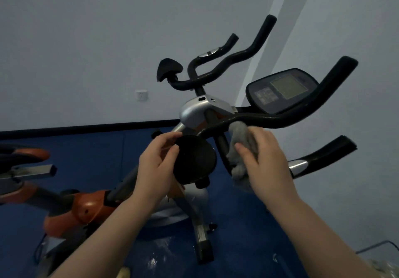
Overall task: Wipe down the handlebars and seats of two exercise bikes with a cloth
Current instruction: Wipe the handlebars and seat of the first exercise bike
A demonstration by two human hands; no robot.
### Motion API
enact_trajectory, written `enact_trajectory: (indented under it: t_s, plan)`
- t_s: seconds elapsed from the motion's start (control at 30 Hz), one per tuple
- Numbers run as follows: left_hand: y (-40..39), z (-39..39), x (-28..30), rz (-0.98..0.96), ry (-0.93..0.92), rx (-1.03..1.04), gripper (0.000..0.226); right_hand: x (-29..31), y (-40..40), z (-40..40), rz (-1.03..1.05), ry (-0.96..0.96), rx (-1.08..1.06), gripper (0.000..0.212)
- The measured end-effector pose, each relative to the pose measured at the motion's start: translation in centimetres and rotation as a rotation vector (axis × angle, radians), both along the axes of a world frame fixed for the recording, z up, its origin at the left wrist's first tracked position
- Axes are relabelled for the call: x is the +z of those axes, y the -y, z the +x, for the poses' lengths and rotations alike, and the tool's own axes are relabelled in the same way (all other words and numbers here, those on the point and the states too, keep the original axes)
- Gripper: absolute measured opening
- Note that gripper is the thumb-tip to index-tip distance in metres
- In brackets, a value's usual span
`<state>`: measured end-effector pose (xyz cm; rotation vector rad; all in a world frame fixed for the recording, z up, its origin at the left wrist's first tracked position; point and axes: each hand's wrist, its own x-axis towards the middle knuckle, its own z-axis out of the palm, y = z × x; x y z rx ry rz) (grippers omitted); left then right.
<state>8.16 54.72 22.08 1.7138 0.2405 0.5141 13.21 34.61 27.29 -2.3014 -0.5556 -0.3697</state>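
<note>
Nearest the camera, two bare forearms reach up from the bottom edge. The left hand [156, 165] curls around the left rim of a round black pad [194, 161], thumb and fingertips resting on its edge in a loose hold. The right hand [266, 161] is closed around a bunched grey cloth [243, 146], fingers pressed over it, and the top of the cloth touches the underside of the near bike's black handlebar [280, 117] just right of its centre. That handlebar sweeps up to the right, with a second grip lower right. Behind it sits a dark console [280, 89] with a pale screen. At the left edge an orange and black seat [26, 153] shows above an orange frame [86, 208] that runs down toward the blue floor [248, 223]. Farther off, a second handlebar [226, 63] rises on a silver housing, with a small black pad at its left end. A white wall socket [141, 95] sits on the pale far wall.
</note>
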Motion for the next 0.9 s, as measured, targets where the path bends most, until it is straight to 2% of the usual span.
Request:
enact_trajectory:
  t_s: [0.03,0.1,0.27,0.47,0.63,0.73,0.8,0.9]
  plan:
    - [-0.4,0.1,0.0,-0.024,-0.001,-0.001,0.027,0.5,-0.6,0.0,0.069,0.010,-0.003,0.031]
    - [-1.1,0.3,0.0,-0.063,-0.004,-0.025,0.026,1.2,-2.4,-0.2,0.063,0.045,0.013,0.038]
    - [-2.7,1.1,-0.6,-0.099,-0.010,-0.150,0.025,-0.4,-7.3,-1.8,-0.261,0.089,-0.019,0.029]
    - [-4.8,1.9,-0.6,-0.132,-0.023,-0.360,0.025,0.0,-6.1,-2.8,-0.336,0.036,0.030,0.022]
    - [-6.1,2.8,-0.5,-0.153,-0.028,-0.475,0.026,-0.5,-9.5,-3.0,-0.267,0.067,-0.274,0.027]
    - [-6.7,2.9,-0.5,-0.155,-0.025,-0.547,0.026,-1.0,-9.7,-4.7,-0.463,0.061,-0.194,0.020]
    - [-7.1,3.1,-0.7,-0.156,-0.025,-0.590,0.027,-0.5,-9.1,-5.0,-0.512,0.020,-0.138,0.019]
    - [-7.6,3.3,-0.8,-0.181,-0.024,-0.631,0.028,-0.1,-10.0,-4.7,-0.374,0.030,-0.376,0.022]
